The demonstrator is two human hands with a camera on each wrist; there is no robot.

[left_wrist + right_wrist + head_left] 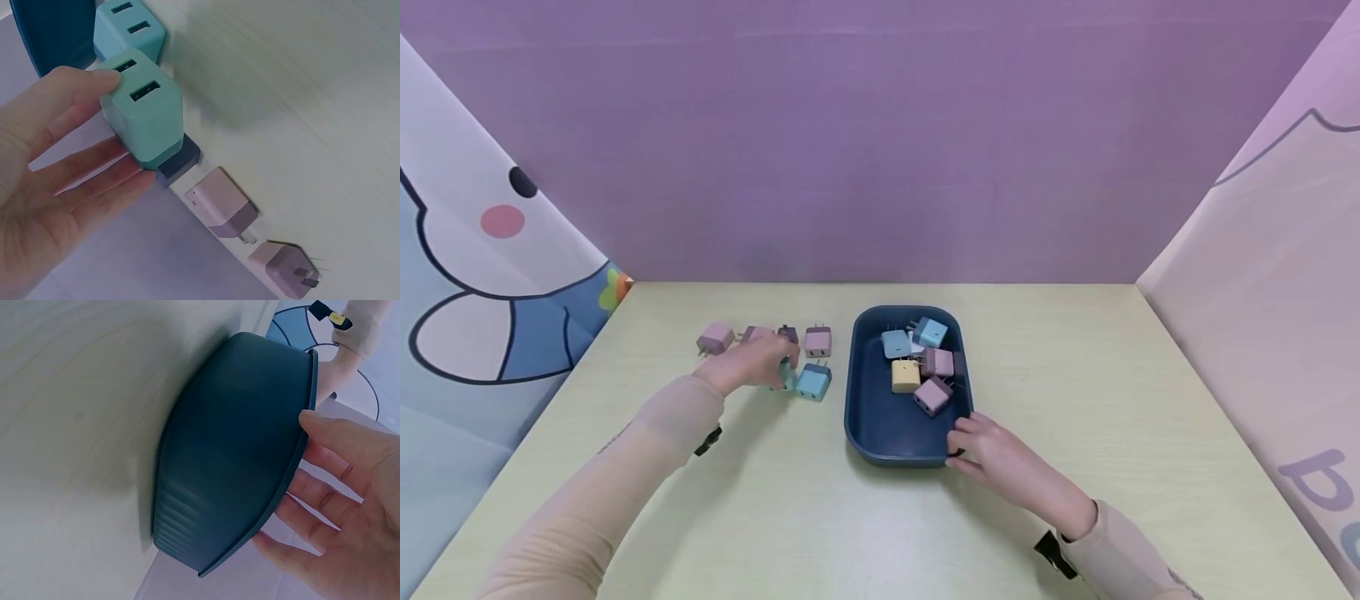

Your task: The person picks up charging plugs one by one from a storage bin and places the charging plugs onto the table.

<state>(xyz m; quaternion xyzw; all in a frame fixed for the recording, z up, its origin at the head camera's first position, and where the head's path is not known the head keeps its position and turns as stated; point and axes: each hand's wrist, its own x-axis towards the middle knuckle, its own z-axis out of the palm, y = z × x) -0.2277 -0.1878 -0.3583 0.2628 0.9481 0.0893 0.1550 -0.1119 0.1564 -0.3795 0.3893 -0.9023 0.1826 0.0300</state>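
Note:
My left hand pinches a mint-green plug charger with two USB ports, thumb on its top edge and fingertips along its side. Right beside it is a light-blue charger. Behind the fingers, a dark charger shows partly. Pink-and-mauve chargers lie around this hand on the table. With thumb and fingers over the rim, my right hand holds the near right corner of a dark blue tray. Inside it are blue chargers, a yellow charger and pink-mauve chargers.
The pale wooden table meets a purple backdrop at its far edge. Printed cloth panels stand at the left and right. A small white piece shows between the blue chargers in the tray.

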